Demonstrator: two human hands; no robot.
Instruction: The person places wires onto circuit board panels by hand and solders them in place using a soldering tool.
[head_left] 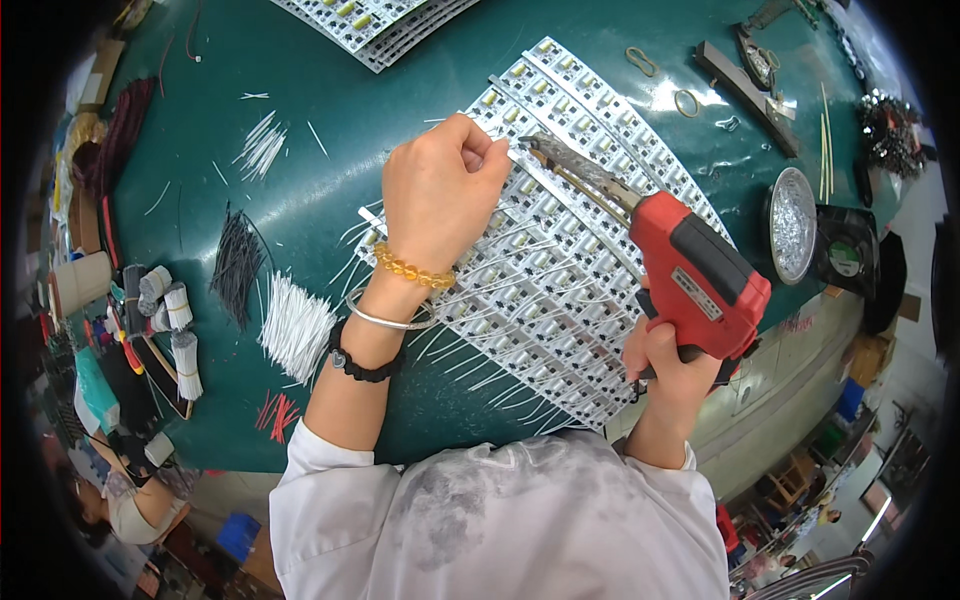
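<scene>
White, grey-printed shirt cloth (540, 530) is seen nearest. On the green desk (330, 60), thin white wires (490, 379) are set along the near-left rows of the white, component-studded circuit panel (560, 250); its far-right rows look unwired. The left hand (440, 185) is pinched, its contents indiscernible; a red-and-black pistol-shaped tool (700, 275) is gripped by the right hand (675, 365).

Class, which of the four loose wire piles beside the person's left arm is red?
The lowest pile, below the large white pile: it alone is red. The topmost pile is white, and the remaining pile is black.
</scene>
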